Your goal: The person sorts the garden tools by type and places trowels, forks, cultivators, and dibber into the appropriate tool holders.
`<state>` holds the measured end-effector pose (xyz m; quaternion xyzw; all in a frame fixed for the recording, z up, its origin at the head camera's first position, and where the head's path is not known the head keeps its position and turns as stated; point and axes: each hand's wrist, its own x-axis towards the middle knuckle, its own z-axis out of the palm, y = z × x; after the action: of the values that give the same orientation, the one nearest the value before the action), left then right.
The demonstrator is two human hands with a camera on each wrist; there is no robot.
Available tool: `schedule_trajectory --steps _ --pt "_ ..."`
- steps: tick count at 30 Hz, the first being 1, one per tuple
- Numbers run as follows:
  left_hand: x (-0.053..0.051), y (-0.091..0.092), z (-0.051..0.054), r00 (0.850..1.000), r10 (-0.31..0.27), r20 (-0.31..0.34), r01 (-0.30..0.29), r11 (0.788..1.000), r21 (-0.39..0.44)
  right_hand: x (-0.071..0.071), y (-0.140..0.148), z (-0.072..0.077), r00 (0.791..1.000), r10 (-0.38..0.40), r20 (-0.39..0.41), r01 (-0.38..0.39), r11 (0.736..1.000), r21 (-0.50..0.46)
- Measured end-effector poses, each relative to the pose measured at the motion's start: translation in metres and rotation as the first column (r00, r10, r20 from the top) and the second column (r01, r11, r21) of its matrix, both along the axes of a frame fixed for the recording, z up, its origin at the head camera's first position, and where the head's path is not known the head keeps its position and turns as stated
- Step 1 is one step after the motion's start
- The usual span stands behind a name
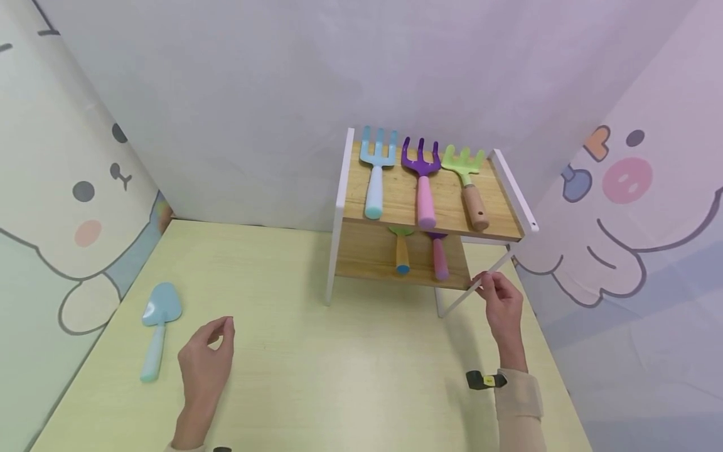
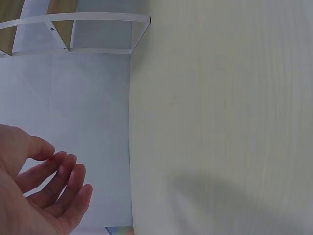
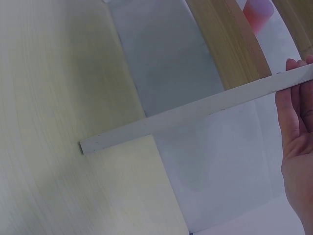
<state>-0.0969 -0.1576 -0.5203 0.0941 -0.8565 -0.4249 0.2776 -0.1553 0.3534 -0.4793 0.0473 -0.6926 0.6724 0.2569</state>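
Note:
My right hand (image 1: 503,307) holds the white front leg of a two-tier wooden shelf (image 1: 395,199) at its right side. In the right wrist view, fingers (image 3: 288,110) lie behind that white leg (image 3: 195,108) with their tips above it. On the top board lie a light blue hand fork (image 1: 375,182), a purple fork with a pink handle (image 1: 425,191), and a green fork with a wooden handle (image 1: 474,204). My left hand (image 1: 206,364) hovers over the table with fingers loosely curled, holding nothing. Nearest to it is a light blue trowel (image 1: 162,307).
Two more tools, one with an orange handle (image 1: 402,254) and one with a pink handle (image 1: 440,258), lie on the lower board, their heads partly hidden. The pale table (image 1: 271,389) meets a light curtain (image 1: 243,125) behind. Cartoon-printed cloth stands at both sides.

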Motion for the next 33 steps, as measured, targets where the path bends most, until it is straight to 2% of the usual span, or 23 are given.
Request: schedule_trajectory --steps 6,13,19,27,33 --pt "0.001 -0.011 -0.004 0.999 0.036 0.034 -0.036 0.999 0.007 0.005 -0.008 0.012 1.000 0.010 -0.011 -0.010 1.000 0.000" --pt "0.003 -0.019 -0.009 0.997 0.060 0.044 -0.060 0.998 -0.009 0.004 -0.007 0.010 1.000 0.012 0.003 -0.012 1.000 -0.005" --pt "0.006 -0.028 -0.013 0.994 0.083 0.065 -0.084 0.996 0.015 0.005 -0.007 0.010 1.000 0.022 -0.006 -0.022 1.000 0.003" --pt "0.007 -0.043 -0.017 0.993 0.109 0.054 -0.109 0.994 -0.006 0.000 0.000 0.000 1.000 0.010 -0.003 -0.010 1.000 -0.015" --pt "0.007 -0.052 -0.019 0.987 0.137 0.081 -0.136 0.991 -0.019 -0.003 0.003 -0.006 1.000 -0.008 0.012 0.008 1.000 -0.013"
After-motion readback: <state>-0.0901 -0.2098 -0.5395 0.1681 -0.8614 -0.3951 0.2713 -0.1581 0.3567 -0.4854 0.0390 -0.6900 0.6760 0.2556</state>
